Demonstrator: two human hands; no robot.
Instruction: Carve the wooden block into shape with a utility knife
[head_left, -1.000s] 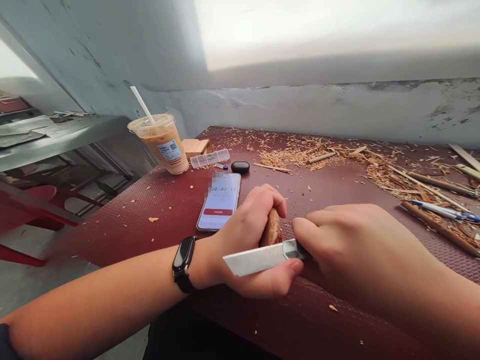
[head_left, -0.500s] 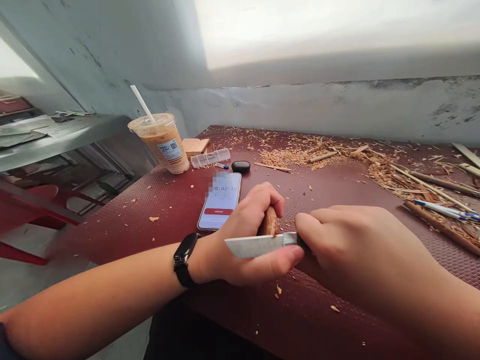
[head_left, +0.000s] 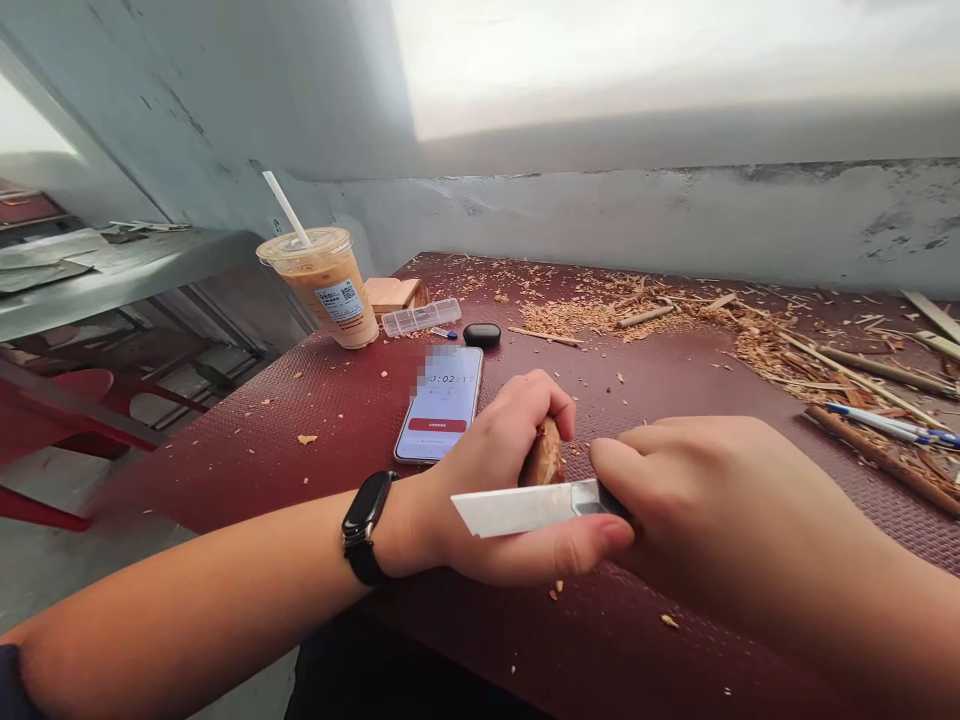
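Observation:
My left hand (head_left: 502, 480) is wrapped round a short brown piece of wood (head_left: 546, 455), whose near end shows pale cut patches. Its lower part is hidden behind the blade and my hand. In my right fist sits a knife (head_left: 517, 508) with a broad, straight grey blade and a dark handle, mostly covered by the fingers. The blade points left across the near end of the wood, above my left thumb. That thumb reaches right and presses against the knife near its handle. My right hand (head_left: 697, 490) is closed, just right of the wood.
Behind my left hand lies a phone (head_left: 439, 425) showing a timer, near a black earbud case (head_left: 481, 334) and a clear plastic case (head_left: 421, 316). An iced drink cup (head_left: 330, 290) stands at the left. Wood shavings (head_left: 600, 315), sticks (head_left: 885, 455) and pens (head_left: 885, 422) lie along the far and right sides.
The knife blade has come slightly nearer to me, showing more of the wood's cut end. Both hands have shifted a little with it, keeping their grips.

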